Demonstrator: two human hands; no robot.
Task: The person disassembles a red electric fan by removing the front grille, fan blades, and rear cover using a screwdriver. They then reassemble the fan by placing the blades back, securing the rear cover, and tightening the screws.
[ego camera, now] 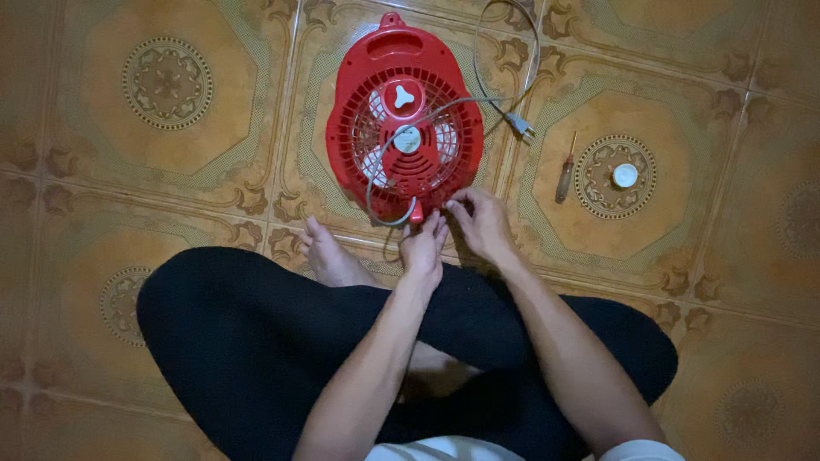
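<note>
From the head view, a red plastic fan (pixel 398 137) lies flat on the tiled floor (pixel 171 196) just ahead of the crossed legs, and both hands meet at its near rim — the left hand (pixel 424 248) pinching the small red tab there, the right hand (pixel 483 224) with fingertips on the rim just beside it, neither grip fully clenched. The housing looks light, stiff and somewhat brittle at the thin grille bars, so the solid rim is the safer hold — the grey cord (pixel 444 109) trails loose across it. Beyond the right grip lie a screwdriver (pixel 565 175) and a white cap (pixel 625 176).
</note>
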